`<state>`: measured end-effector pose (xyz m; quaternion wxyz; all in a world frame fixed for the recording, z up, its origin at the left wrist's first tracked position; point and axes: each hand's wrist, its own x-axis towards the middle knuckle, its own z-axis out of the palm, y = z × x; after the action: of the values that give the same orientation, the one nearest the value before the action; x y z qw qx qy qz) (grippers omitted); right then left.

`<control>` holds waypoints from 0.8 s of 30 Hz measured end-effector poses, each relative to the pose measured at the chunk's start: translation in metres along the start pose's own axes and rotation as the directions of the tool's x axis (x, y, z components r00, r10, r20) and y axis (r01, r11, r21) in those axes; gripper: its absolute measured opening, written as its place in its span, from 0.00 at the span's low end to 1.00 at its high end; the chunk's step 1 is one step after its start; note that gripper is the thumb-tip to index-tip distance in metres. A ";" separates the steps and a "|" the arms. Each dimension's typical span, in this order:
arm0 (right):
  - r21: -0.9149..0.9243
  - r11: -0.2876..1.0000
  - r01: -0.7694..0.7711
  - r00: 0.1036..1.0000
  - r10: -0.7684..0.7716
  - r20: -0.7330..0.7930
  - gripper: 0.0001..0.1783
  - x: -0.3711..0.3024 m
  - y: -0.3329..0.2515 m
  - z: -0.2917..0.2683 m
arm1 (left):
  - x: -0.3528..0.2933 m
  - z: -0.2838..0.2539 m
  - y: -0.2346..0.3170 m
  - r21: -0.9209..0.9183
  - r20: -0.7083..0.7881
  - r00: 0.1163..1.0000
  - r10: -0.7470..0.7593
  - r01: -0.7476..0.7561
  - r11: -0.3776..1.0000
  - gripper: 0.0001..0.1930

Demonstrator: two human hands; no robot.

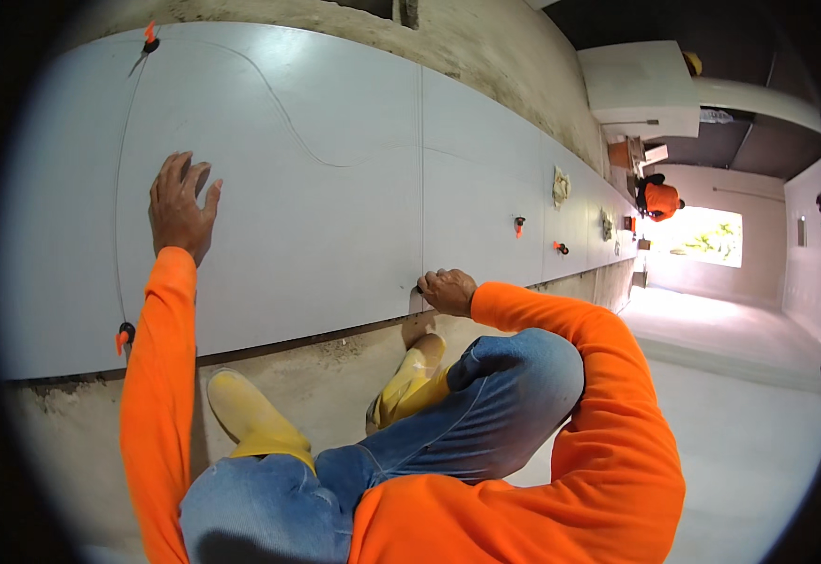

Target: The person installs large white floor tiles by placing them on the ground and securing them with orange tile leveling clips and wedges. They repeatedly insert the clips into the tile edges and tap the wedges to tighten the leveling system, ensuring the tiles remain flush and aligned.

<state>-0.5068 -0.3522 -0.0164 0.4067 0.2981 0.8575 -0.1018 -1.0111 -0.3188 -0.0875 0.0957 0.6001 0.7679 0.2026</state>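
Note:
Large pale grey tiles (307,235) lie side by side in a row in front of me. On the left tile my left hand (183,202) rests palm down, its fingers spread, with nothing in it. My right hand (448,290) is closed at the near edge, where a thin seam (422,188) between two tiles ends. A small dark piece (420,289) shows at its fingertips, mostly hidden. Black and orange tile-levelling clips (125,336) stand at both ends of the left seam. A thin string or wire (279,108) curves loosely over the tiles.
More clips (520,227) and a crumpled pale bag or cloth (561,186) lie farther right along the row. A person in orange (660,199) is at the far end, near a bright opening. My yellow boots (260,414) stand on rough floor along the near edge.

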 end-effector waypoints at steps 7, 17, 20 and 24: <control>0.237 0.962 -0.134 0.984 0.101 0.148 0.14 0.011 -0.006 0.003 | 0.001 -0.002 -0.003 0.001 0.029 1.000 0.002 -0.002 1.000 0.16; 0.370 0.898 -0.237 0.971 0.212 0.108 0.22 0.009 -0.008 0.000 | 0.000 0.001 -0.007 -0.013 0.033 0.999 0.043 -0.043 0.999 0.17; 0.340 0.868 -0.363 0.917 0.267 0.297 0.17 0.017 -0.008 -0.015 | -0.001 0.002 -0.007 0.010 0.000 0.998 0.056 -0.056 0.998 0.17; 0.460 0.268 -0.846 0.531 0.364 0.765 0.18 0.034 0.006 -0.036 | 0.002 0.003 -0.007 0.032 0.024 0.998 0.052 -0.053 0.998 0.17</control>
<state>-0.5426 -0.3175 -0.0183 0.4412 0.7255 0.3682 -0.3787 -1.0167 -0.3181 -0.0935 0.0896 0.6239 0.7538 0.1856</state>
